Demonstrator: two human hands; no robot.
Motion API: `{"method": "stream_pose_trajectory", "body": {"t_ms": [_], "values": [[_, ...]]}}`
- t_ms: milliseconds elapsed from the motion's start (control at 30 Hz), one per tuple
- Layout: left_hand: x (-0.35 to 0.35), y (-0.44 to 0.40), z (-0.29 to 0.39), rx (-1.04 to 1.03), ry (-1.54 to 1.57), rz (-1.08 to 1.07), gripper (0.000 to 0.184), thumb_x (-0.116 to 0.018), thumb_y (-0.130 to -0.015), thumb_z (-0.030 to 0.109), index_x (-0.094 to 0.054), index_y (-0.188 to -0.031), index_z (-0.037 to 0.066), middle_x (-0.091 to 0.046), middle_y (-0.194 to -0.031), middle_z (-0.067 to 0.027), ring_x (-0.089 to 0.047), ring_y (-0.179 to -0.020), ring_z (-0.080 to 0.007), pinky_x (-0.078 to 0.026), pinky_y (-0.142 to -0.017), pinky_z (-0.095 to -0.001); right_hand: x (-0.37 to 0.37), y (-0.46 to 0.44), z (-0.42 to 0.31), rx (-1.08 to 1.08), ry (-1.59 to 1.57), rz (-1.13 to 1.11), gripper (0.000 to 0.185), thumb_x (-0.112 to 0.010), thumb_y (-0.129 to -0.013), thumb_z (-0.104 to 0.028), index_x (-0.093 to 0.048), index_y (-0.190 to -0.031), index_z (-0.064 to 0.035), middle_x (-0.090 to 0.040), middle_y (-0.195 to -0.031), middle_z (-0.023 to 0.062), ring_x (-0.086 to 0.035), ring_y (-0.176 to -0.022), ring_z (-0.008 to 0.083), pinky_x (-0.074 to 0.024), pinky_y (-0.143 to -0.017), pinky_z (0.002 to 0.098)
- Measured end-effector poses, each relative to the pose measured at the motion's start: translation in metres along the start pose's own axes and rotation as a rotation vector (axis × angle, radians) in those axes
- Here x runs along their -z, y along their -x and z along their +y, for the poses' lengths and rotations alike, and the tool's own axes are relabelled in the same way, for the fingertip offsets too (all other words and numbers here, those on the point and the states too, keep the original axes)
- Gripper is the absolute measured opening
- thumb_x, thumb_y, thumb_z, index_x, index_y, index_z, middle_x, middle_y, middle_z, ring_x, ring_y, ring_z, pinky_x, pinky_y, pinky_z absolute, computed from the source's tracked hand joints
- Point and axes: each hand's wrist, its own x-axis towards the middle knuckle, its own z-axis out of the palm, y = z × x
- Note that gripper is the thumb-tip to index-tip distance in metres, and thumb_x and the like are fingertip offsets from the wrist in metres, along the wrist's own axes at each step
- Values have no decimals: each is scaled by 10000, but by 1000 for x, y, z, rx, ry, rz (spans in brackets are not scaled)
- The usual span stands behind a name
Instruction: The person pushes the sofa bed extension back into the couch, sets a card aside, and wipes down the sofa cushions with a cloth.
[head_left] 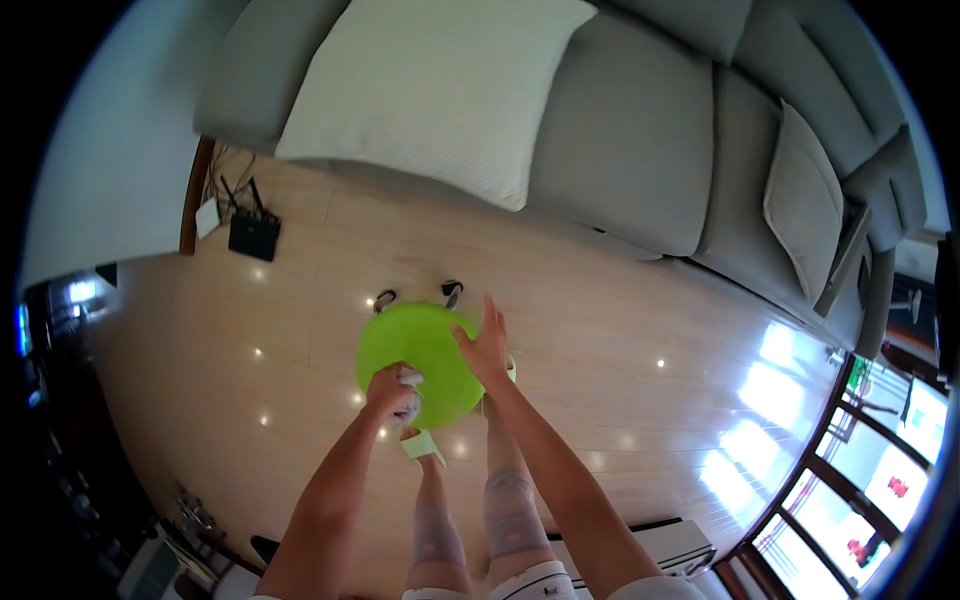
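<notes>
"Over the round green stool (425, 345), how are the hands set?"

"They are held apart. By the left hand (386, 388), a pale cloth (408, 402) is gripped in a bunch, with the fingers curled around it, near the stool's near left edge. The right hand (484, 352) is held open at the right side, thumb and fingers spread, and nothing is seen in it. Whether the stool is touched by either hand cannot be told."

"And where is the stool placed?"

"On the pale floor (580, 330), between the grey sofa (630, 130) and the person's legs (435, 515). A slipper (421, 445) is seen just beside it. Beyond the far rim, dark leg ends (453, 288) are shown, perhaps castors."

"How is the cloth best handled?"

"It is probably best kept compact, so that no loose fold is snagged. Any pressure is better directed towards the middle, since the stool could be rolled or tipped by a push at the rim. With the right hand unburdened, the edge can be steadied."
</notes>
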Motion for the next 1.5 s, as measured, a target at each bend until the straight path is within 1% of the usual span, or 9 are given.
{"method": "stream_pose_trajectory", "body": {"t_ms": [67,200,333,500,800,1000,1233,1433,1500], "values": [[35,-6,46,-64,50,310,368,-627,-729,31,-677,-1090,77,-714,-1029,-152,-658,-1048,-372,-525,-880,-435,60,-44,-77,118,-153,140,909,-774,-827,-336,-283,-1537,-50,-427,-1465,262,-434,-1340,437,-397,-1094,494],[144,-23,170,-414,114,803,394,-602,-755,-28,-664,-1136,48,-694,-1037,-149,-672,-995,-325,-525,-872,-411,141,-152,-168,110,-176,253,1048,-797,-786,-450,-232,-1544,2,-336,-1537,281,-333,-1421,444,-324,-1153,517],[259,-95,249,-733,4,987,675,-688,-789,27,-496,-1436,54,-640,-1234,-165,-656,-1091,-326,-518,-934,-398,142,-232,-188,-114,-37,53,1210,-822,-719,-566,-187,-1546,47,-218,-1595,298,-228,-1473,475,-263,-1163,611],[297,-166,303,-185,-470,667,990,-793,-751,156,-250,-1573,63,-420,-1421,-392,-623,-1145,-428,-547,-909,-425,131,-246,-196,-268,36,-69,1293,-839,-686,-602,-153,-1542,81,-123,-1613,318,-154,-1477,527,-262,-1124,690],[320,-170,301,-200,-636,397,1113,-828,-747,277,-145,-1560,-57,-342,-1359,-538,-680,-1005,-437,-579,-818,-434,99,-281,-191,-353,233,-86,1315,-835,-685,-625,-163,-1515,144,-124,-1587,374,-143,-1468,557,-360,-1119,594],[330,-177,314,-161,-699,267,1111,-834,-753,289,-155,-1515,-149,-496,-1264,-479,-691,-992,-407,-587,-803,-421,100,-280,-198,-444,134,-120,1306,-862,-700,-557,-115,-1541,106,-57,-1610,344,-99,-1473,561,-333,-1097,683],[323,-192,304,-102,-565,234,1106,-830,-754,217,-124,-1537,-117,-704,-1190,-123,-687,-1051,-307,-564,-869,-363,100,-290,-211,-560,246,-154,1316,-851,-665,-614,-156,-1546,75,-104,-1609,328,-139,-1461,566,-360,-1098,655],[317,-175,308,-45,-523,275,1018,-770,-795,91,-121,-1568,-46,-638,-1282,-198,-676,-1067,-318,-550,-900,-355,104,-278,-199,-402,262,-112,1012,-768,-787,-587,-430,-1411,134,-162,-1570,370,-216,-1395,627,-277,-1145,611],[302,-149,310,-145,-217,382,978,-744,-798,29,-151,-1574,-26,-574,-1341,-235,-668,-1077,-325,-554,-880,-356,100,-250,-181,-158,325,132,733,-730,-848,-549,-602,-1199,81,-471,-1373,355,-464,-1275,539,-427,-1034,544]]}}
